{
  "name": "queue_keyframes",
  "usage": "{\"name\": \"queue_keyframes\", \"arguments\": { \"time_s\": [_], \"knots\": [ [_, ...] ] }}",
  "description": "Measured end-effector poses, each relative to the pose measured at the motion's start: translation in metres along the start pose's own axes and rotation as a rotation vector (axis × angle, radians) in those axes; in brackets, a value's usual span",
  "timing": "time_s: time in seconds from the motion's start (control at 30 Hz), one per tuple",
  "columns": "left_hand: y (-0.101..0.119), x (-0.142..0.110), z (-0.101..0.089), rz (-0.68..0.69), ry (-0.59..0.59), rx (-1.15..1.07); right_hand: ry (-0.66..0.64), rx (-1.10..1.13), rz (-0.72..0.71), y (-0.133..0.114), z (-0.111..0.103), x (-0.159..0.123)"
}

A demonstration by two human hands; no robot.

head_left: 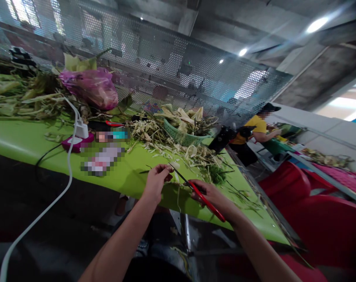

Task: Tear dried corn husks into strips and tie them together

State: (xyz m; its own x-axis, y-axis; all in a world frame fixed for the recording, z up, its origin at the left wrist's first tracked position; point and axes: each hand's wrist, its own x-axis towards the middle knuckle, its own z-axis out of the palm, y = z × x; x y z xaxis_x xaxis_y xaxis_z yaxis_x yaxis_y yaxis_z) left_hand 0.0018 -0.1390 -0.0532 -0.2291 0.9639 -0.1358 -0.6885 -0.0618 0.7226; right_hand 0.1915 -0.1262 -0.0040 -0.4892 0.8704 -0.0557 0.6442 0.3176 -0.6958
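My right hand (203, 192) is closed round a pair of red-handled scissors (206, 201), whose dark blades point up and left. The blade tips reach a small pale piece of plant (174, 166) at the fingertips of my left hand (158, 178). Those left fingers are pinched together on it; its exact kind I cannot make out. Beneath my hands a thin pale strip (178, 197) hangs over the front edge of the green table (131, 172). Just beyond lie pale plant trimmings (166, 150) and a small heap of green shreds (214, 175).
A green basket (183, 137) of dried stalks stands behind the trimmings. Leftward are a pink plastic bag (92, 86), a purple power block (78, 143) with a white cable (70, 168), and piled stalks (33, 100). Red chairs (286, 182) and a person in yellow (258, 124) are at right.
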Motion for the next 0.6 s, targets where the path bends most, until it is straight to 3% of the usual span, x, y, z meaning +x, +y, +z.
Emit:
{"name": "queue_keyframes", "arguments": {
  "time_s": [0.1, 0.6],
  "knots": [
    [0.0, 0.0, 0.0, -0.007, -0.004, 0.008, -0.097, 0.074, 0.051, -0.006, 0.002, 0.004],
    [0.001, 0.0, 0.0, -0.018, -0.002, 0.003, -0.105, 0.062, 0.084, -0.015, 0.007, 0.009]
  ]
}}
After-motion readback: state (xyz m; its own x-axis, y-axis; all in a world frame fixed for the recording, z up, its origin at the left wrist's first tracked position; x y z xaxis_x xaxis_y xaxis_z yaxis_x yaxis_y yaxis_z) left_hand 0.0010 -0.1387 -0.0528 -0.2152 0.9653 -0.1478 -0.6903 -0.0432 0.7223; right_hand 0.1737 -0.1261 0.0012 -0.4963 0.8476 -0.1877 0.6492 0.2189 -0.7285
